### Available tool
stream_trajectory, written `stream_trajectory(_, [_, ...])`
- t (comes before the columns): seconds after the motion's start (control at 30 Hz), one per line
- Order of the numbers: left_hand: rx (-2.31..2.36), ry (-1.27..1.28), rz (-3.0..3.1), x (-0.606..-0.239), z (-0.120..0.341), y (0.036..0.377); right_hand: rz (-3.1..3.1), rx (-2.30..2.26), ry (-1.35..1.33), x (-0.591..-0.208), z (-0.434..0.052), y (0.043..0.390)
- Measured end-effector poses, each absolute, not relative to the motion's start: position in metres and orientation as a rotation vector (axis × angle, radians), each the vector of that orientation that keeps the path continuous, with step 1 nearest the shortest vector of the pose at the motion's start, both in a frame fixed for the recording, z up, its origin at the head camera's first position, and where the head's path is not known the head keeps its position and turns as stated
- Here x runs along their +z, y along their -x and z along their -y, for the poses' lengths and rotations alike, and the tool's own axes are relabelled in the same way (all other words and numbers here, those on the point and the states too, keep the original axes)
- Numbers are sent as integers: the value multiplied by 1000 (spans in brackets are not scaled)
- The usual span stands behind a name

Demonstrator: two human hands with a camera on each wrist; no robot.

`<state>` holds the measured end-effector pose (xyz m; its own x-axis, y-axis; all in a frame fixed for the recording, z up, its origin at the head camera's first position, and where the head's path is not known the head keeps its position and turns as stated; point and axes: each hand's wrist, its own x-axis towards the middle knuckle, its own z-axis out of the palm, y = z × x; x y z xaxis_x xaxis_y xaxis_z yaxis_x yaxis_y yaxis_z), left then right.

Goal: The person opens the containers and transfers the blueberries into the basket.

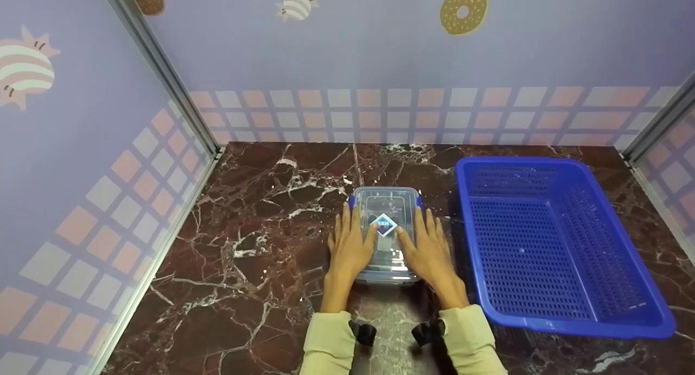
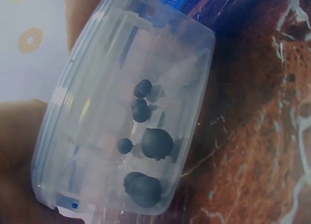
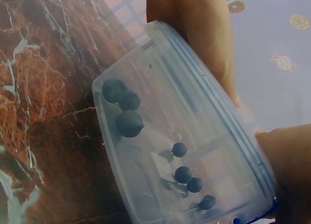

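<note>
Now, container: a clear plastic food container with a clip-on lid stands on the dark red marble tabletop, just left of the blue perforated basket and not touching it.
Contents: the wrist views show several small dark round pieces lying loose on the floor of the container; what they are cannot be told.
Left hand: the left hand lies flat along the container's left edge, fingers straight and together, thumb reaching in over the lid towards the diamond label.
Right hand: the right hand mirrors it on the right edge, fingers straight, thumb also on the lid; neither hand curls round anything.
Clips: blue latches show at the far corners; whether they are snapped down cannot be told from these views.
Step in hand: judging by the flat palms on both sides, the hands are pressing on or steadying the lid.
How to do it well: keep the pressure even on both long edges so the lid sits level and the container does not skate on the smooth marble; hold the base flat so the loose pieces stay put.
Risk: pushing harder on one side would likely tip or slide the container towards the basket.
</note>
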<state>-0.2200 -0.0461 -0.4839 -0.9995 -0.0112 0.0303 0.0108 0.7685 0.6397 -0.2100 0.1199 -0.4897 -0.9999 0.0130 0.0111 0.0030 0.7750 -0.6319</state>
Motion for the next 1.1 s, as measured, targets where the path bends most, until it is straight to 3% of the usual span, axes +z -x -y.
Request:
stream_trajectory(0.5, [-1310, -202, 2671, -493, 48, 223, 2715, 1149, 158, -496, -125, 213])
stream_trajectory(1.1, [-1397, -223, 2702, -501, 59, 227, 2627, 1395, 155, -508, -124, 215])
